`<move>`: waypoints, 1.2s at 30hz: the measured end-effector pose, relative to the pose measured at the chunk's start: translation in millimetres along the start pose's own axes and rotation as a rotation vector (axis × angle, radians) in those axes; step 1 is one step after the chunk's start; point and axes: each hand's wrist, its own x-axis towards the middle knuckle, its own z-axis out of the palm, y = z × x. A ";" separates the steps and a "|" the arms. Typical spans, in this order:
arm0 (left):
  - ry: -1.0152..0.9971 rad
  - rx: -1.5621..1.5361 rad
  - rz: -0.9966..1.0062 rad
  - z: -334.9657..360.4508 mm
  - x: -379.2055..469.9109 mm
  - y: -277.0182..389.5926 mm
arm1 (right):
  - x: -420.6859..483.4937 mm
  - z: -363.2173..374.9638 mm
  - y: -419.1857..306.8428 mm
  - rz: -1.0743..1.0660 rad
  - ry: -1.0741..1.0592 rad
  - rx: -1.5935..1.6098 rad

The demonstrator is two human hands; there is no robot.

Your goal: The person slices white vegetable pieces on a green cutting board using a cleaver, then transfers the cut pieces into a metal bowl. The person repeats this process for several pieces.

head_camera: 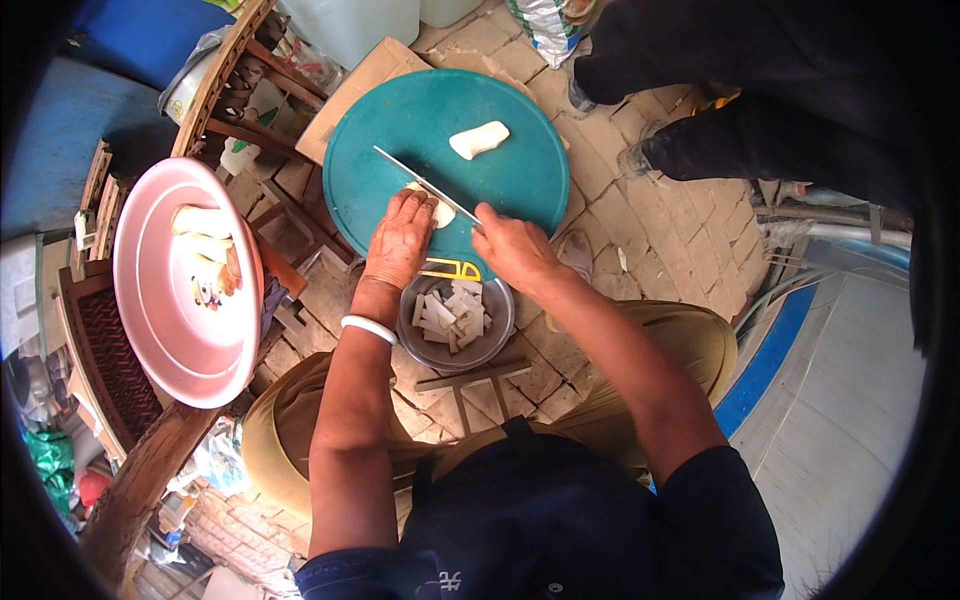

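Note:
My right hand (517, 244) grips a kitchen knife (420, 182), whose handle is hidden in the fist. The blade runs diagonally across a round green cutting board (525, 165). My left hand (401, 232) presses a pale piece of what looks like king oyster mushroom (445, 215) onto the board beside the blade, partly covering it. Another whitish piece (480, 140) lies apart, farther up the board. Below the board's near edge, a metal bowl (504, 334) holds many cut white strips (450, 315). A yellow cut-out handle (454, 268) edges the board just above it.
On the left, a pink basin (142, 300) with whole mushrooms (206, 232) rests by a wooden chair (112, 360). Cardboard (367, 79) sits beneath the board. Another person's dark-trousered legs (697, 127) stand at upper right on the brick floor (652, 240).

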 end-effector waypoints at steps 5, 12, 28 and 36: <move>0.013 -0.001 -0.006 -3.2 -0.7 2.5 | -15.8 -17.6 -3.8 -0.057 -0.009 -0.013; 0.026 -0.029 -0.017 -2.6 -0.1 3.4 | 3.8 2.6 -6.1 0.005 -0.041 -0.060; 0.071 -0.001 -0.062 11.0 -11.1 4.0 | -12.5 -6.5 -15.0 -0.016 -0.044 -0.129; 0.094 -0.040 -0.092 14.9 -14.3 2.7 | -3.9 10.4 -9.5 -0.036 0.044 -0.060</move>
